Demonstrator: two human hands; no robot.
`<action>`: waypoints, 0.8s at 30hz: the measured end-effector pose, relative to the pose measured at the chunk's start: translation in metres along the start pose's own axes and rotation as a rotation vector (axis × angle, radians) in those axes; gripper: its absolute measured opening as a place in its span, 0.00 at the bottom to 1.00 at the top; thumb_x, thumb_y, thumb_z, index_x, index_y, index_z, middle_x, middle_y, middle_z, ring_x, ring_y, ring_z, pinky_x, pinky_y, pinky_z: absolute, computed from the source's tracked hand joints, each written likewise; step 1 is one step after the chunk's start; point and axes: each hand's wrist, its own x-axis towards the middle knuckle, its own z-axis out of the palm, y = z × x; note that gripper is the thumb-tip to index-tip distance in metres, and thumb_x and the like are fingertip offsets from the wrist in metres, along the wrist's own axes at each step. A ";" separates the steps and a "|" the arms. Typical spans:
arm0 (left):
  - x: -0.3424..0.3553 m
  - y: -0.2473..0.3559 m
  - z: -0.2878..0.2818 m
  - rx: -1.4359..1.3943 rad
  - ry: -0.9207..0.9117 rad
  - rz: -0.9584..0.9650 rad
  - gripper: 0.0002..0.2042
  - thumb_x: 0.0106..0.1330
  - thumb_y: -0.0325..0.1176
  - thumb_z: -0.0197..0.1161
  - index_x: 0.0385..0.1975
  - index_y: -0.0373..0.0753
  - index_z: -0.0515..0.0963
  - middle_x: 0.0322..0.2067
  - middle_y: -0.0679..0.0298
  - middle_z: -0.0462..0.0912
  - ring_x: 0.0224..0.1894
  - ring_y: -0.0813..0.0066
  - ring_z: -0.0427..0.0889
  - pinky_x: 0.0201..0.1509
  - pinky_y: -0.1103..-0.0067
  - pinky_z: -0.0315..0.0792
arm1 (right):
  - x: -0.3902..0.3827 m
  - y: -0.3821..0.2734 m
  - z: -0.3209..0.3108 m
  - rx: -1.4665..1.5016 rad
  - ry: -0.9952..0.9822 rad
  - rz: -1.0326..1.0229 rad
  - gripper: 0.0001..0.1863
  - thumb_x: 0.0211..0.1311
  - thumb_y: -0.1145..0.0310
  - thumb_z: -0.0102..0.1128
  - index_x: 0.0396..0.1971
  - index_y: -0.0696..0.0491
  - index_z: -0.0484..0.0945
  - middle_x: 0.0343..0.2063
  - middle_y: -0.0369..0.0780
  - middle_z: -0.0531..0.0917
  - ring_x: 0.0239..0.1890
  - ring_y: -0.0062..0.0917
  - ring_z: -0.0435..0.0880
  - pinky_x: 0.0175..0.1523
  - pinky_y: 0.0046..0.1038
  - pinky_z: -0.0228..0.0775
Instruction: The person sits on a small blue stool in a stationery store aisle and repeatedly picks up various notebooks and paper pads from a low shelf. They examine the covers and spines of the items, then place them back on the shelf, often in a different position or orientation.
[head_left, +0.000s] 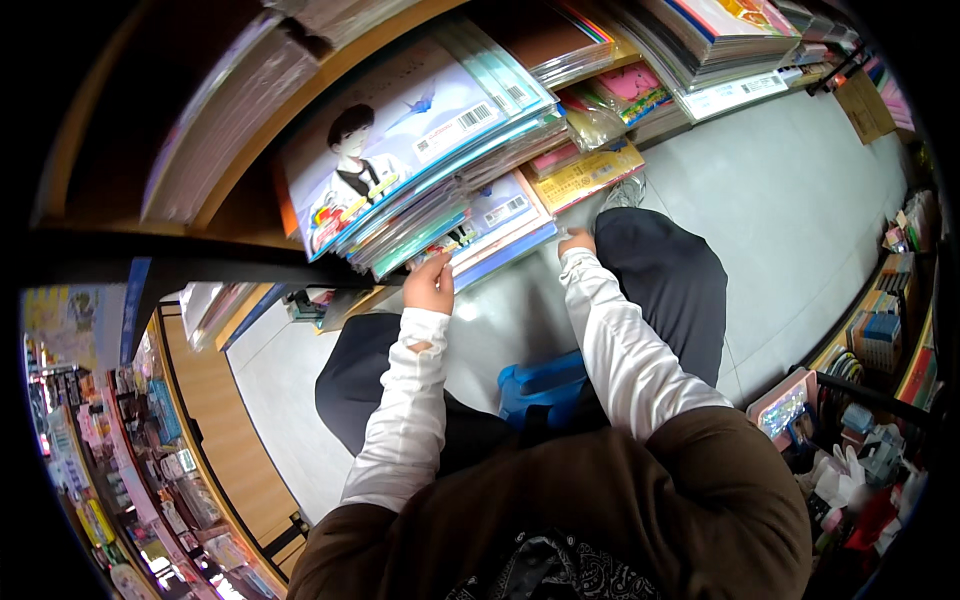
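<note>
A low stack of flat, picture-covered paper pads lies on the bottom shelf, its front edge toward me. At the left front corner of this stack my left hand is closed, fingers curled against the edge. My right hand is closed at the right front corner, its fingertips partly hidden. Overhanging the low stack is a thick pile of plastic-wrapped pads, with a drawn dark-haired figure on the top cover. Just right of the low stack lies a yellow packet.
Wooden shelving holds more wrapped sheets, with paper stacks farther right. My knees flank the grey floor. A blue stool shows beneath me. Racks of small goods stand left; a basket and bags are at right.
</note>
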 end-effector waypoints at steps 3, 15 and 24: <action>-0.005 0.088 -0.062 0.057 0.320 0.469 0.10 0.47 0.18 0.53 0.29 0.36 0.74 0.29 0.58 0.76 0.33 0.63 0.75 0.37 0.78 0.68 | -0.016 -0.005 0.002 -0.602 -0.285 -0.266 0.20 0.40 0.68 0.55 0.39 0.54 0.72 0.38 0.45 0.74 0.43 0.31 0.72 0.49 0.25 0.63; 0.046 0.089 -0.102 0.578 0.308 0.395 0.17 0.50 0.24 0.54 0.42 0.40 0.70 0.42 0.54 0.71 0.47 0.55 0.68 0.50 0.70 0.62 | 0.048 0.056 0.050 -0.246 -0.406 -0.380 0.14 0.50 0.78 0.45 0.40 0.55 0.68 0.27 0.46 0.77 0.25 0.31 0.78 0.28 0.29 0.72; -0.083 0.118 -0.101 0.390 0.122 0.406 0.18 0.44 0.15 0.46 0.36 0.39 0.73 0.34 0.56 0.75 0.35 0.58 0.74 0.38 0.72 0.68 | -0.061 0.006 -0.028 0.832 -0.570 0.362 0.13 0.50 0.59 0.48 0.36 0.47 0.69 0.27 0.36 0.77 0.26 0.25 0.77 0.31 0.35 0.65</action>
